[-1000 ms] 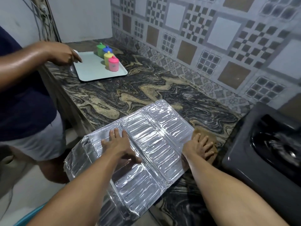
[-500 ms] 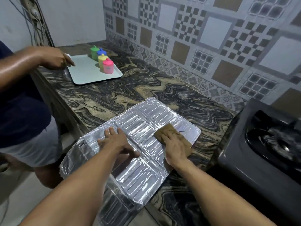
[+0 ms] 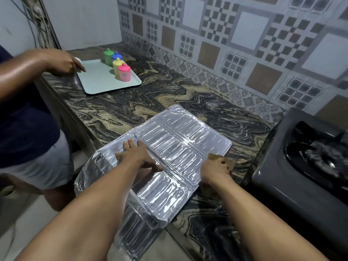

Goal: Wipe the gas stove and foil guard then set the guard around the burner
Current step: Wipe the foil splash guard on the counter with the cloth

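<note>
A marbled stone countertop, swirled black and tan, fills the middle of the frame beneath a patterned tile wall. At the right edge sits the dark grey gas stove, matte, with a black burner well. The foil guard, shiny ribbed aluminium in hinged panels, lies flat at centre, its lower-left panels hanging over the counter edge. The left hand presses flat on it, fingers spread. The right hand grips a brown sponge at the guard's right edge. Upper left, a pale tray holds four coloured plastic jars; the pink one's label is unreadable. Another person's hand touches the tray.
</note>
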`<action>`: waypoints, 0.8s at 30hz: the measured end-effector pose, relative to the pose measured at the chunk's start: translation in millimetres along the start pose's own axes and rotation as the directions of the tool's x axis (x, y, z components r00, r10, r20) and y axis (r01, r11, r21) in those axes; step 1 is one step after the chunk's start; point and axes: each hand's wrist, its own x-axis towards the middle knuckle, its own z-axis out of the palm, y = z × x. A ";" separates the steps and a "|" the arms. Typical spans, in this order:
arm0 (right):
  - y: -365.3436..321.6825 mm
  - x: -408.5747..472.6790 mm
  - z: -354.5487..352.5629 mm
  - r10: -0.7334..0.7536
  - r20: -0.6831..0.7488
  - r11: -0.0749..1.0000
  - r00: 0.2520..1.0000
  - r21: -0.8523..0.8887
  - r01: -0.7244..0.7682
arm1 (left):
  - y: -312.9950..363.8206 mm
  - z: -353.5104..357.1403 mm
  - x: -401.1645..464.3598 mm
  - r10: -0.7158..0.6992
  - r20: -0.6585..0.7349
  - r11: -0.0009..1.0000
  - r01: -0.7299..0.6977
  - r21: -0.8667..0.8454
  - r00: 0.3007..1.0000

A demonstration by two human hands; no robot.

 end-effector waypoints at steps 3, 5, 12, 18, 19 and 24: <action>9.8 -29.6 -8.8 -0.216 0.019 0.965 0.976 -0.148 0.217 | -0.5 1.1 4.0 0.016 -0.055 1.000 -0.017 -0.018 0.998; 14.9 -41.1 -11.1 -0.321 0.047 0.919 0.946 -0.224 0.323 | 0.3 4.5 5.5 0.008 -0.116 0.999 -0.012 -0.035 0.993; 12.3 -57.7 -14.8 -0.357 -0.048 0.893 0.933 -0.310 0.326 | -7.4 22.5 1.9 -0.026 -0.249 0.992 -0.006 -0.127 0.968; -7.8 -60.6 -9.8 -0.483 -0.160 0.866 0.861 -0.232 0.442 | -49.7 9.0 1.3 -0.210 -0.561 0.900 -0.065 -0.431 0.801; -11.9 -60.6 -8.0 -0.497 -0.152 0.859 0.854 -0.226 0.460 | -59.5 7.4 0.3 -0.284 -0.532 0.873 -0.014 -0.487 0.798; -17.2 -51.8 -0.3 -0.506 -0.082 0.853 0.859 -0.195 0.484 | -89.5 7.8 0.3 -0.413 -0.240 0.695 0.134 -0.706 0.879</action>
